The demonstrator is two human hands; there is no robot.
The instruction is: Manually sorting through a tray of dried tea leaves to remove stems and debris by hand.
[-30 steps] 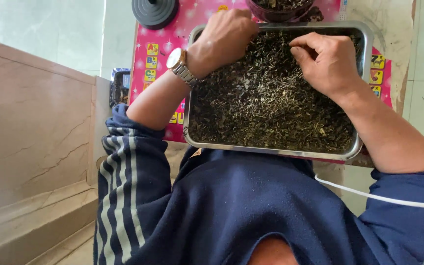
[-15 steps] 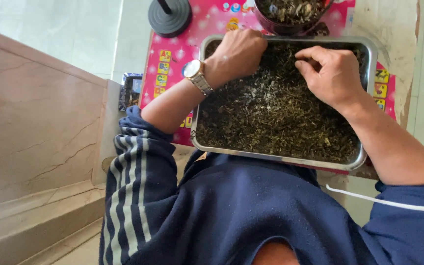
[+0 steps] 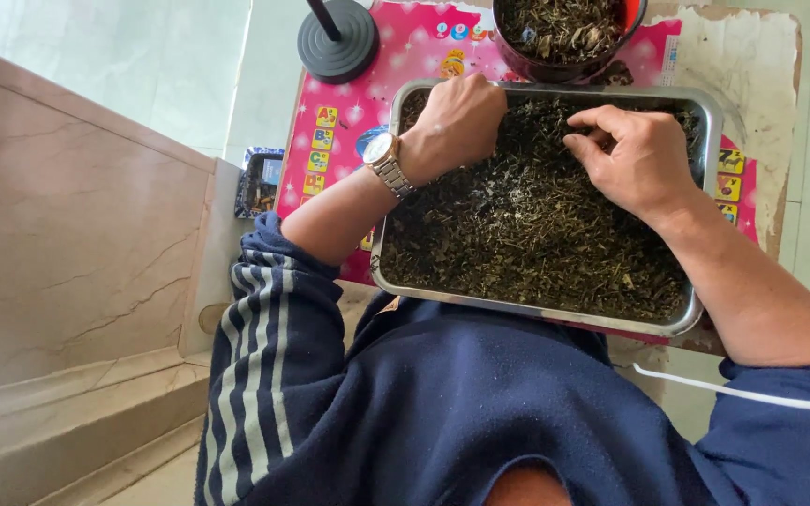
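A small tabletop with a worn, pale, flaking surface fills the upper right of the frame. A bright pink mat with small coloured picture squares covers most of it. On the mat, at centre, lies a rectangular metal tray of dark dried leaves. Above it, at the top edge, stands a dark round bowl of the same leaves, touching the tray's far rim. At upper left sits a black round stand base.

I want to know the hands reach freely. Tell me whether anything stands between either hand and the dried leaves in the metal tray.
Nothing visible does. The left hand and the right hand both rest directly on the dried leaves in the metal tray. The dark bowl sits beyond the tray's far rim, out of the way.
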